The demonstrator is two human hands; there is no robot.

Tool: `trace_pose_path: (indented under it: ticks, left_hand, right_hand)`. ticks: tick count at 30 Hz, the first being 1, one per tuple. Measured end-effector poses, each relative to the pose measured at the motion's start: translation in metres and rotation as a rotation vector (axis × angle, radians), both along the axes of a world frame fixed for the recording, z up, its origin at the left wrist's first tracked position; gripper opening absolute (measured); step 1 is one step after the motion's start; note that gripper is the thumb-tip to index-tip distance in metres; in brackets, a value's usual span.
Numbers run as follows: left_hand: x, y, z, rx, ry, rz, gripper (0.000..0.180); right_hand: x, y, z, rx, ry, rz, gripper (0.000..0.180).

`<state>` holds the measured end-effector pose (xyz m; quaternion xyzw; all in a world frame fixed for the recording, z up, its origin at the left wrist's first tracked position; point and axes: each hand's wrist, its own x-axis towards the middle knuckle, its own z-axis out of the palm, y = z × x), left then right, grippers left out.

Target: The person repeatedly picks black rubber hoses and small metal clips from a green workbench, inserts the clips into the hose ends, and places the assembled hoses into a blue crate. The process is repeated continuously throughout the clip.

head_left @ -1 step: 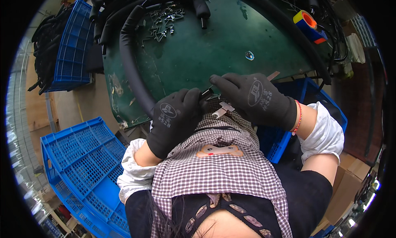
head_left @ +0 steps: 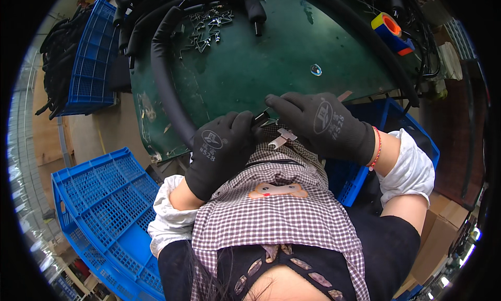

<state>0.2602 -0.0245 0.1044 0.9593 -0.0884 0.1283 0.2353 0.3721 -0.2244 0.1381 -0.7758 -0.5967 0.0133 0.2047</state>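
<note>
Both hands wear black gloves and meet at the near edge of a dark green table [head_left: 271, 55]. My left hand [head_left: 219, 152] is closed around the end of a black foam-covered tube [head_left: 162, 87]. The tube curves away up the table's left side. My right hand [head_left: 321, 126] reaches across from the right, its fingertips touching the tube's end [head_left: 261, 117]. A small flat metal clip [head_left: 282, 138] sticks out from under its thumb, just above my checked shirt.
A pile of metal clips [head_left: 206, 29] and more black tubes [head_left: 245, 3] lie at the table's far side, with a small ring [head_left: 315, 69] mid-table and coloured tape rolls [head_left: 389, 29] far right. Blue crates stand lower left [head_left: 99, 207], upper left [head_left: 86, 61] and right [head_left: 402, 128].
</note>
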Motion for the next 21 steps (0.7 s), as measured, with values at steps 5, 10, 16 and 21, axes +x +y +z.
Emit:
trace_pose_path:
  ticks: [5,10,16,21]
  left_hand:
    - [0.001,0.003,0.003,0.024,0.024,0.01,0.019]
    - [0.0,0.002,0.004,-0.014,0.101,-0.036,0.035]
    - [0.002,0.007,0.001,0.025,0.111,-0.053,0.029]
    - [-0.002,0.01,0.006,-0.041,0.145,-0.043,0.025]
  right_hand:
    - [0.002,0.004,-0.007,0.092,0.151,-0.007,0.045]
    - [0.002,0.007,-0.012,0.147,0.24,0.043,0.044]
    - [0.013,0.007,-0.02,0.083,0.375,-0.014,0.04]
    - [0.016,-0.011,-0.002,-0.042,0.353,-0.153,0.035]
